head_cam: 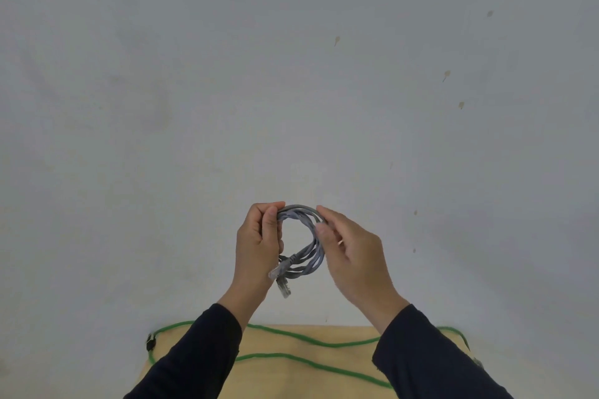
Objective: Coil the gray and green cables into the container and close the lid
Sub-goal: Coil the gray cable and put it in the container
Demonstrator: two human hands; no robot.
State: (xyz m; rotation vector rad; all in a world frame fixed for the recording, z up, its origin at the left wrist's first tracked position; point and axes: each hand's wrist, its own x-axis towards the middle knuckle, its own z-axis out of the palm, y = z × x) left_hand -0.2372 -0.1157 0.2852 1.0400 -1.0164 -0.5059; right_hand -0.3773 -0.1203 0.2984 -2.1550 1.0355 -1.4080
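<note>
While you hold the gray cable (303, 240) raised in front of the pale wall, it sits as a small ring of several loops, both clear plugs dangling at its lower left. Your left hand (259, 249) is curled around the ring's left side, thumb pressing the strands against the fingers, probably to keep the loops from springing apart. Your right hand (351, 256) pinches the ring's upper right between thumb and forefinger, other fingers loosely bent, likely to shape the coil. Both forearms in dark sleeves rise toward the ring from below. Beneath the ring, the green cable (291, 358) lies uncoiled in long waves across the wooden desk (291, 379). No container or lid shows here.
</note>
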